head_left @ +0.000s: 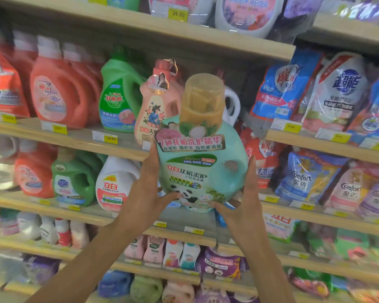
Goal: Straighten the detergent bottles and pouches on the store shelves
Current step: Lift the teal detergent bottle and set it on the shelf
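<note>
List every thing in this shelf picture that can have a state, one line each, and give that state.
teal bottle, held in the air, upright, cap on
left hand, holds the teal bottle's left side, thumb underneath
right hand, holds its right side, thumb underneath
pink bottle, standing upright on the shelf
green bottle, standing upright on the same shelf
blue pouch, leaning

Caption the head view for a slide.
Left hand and right hand hold a teal detergent bottle with an amber cap before stocked store shelves.
</note>
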Tool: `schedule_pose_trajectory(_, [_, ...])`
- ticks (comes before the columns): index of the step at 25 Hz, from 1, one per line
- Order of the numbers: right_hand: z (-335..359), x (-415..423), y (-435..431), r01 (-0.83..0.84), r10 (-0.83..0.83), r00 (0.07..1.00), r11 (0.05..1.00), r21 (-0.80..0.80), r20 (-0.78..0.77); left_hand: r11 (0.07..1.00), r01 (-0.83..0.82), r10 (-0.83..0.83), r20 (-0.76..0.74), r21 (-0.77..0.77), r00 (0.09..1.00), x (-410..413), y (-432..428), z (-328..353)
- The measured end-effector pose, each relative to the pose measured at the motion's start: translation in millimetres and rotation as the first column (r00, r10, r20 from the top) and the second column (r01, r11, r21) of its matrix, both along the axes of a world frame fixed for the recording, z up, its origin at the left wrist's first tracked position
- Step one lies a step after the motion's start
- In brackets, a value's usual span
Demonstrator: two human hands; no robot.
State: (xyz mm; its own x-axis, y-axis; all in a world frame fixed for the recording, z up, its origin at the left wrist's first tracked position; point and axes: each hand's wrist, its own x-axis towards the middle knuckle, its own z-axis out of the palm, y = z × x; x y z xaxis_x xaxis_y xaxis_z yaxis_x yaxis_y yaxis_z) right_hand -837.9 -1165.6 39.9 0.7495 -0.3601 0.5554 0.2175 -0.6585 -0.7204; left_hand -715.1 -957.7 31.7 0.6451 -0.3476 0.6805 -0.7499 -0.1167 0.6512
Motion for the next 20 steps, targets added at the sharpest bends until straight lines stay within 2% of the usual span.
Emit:
schedule_pose_trajectory(4, [-41, 22, -13, 0.006, -0.006, 1.000, 1.000, 0.026, -0.026, 1.000, 0.027, -0.027, -0.056, -0.008, 0.998, 21, -12, -38])
schedule_pose_trajectory(7, [-82, 43, -29, 0.035, -0.034, 0.999, 0.998, 0.047, -0.033, 0.998, 0.057, -0.057, -0.004, 0.005, 0.998, 37, -30, -76])
schedule_pose_trajectory(10, [-138, 71, -52, 0.026, -0.026, 1.000, 0.997, 0.066, 0.002, 0.999, -0.012, 0.009, 0.073, 0.042, 0.997, 61, -55, -131])
schedule_pose_trajectory(15, [-225, 120, -84, -0.013, 0.011, 0.997, 1.000, 0.024, 0.077, 0.999, -0.034, 0.034, 0.035, 0.002, 0.999, 115, -90, -222])
schedule_pose_trajectory(20, [-294, 155, -116, -0.004, 0.004, 0.997, 1.000, -0.002, 0.081, 0.995, -0.076, 0.078, 0.028, -0.070, 0.997, 151, -122, -298])
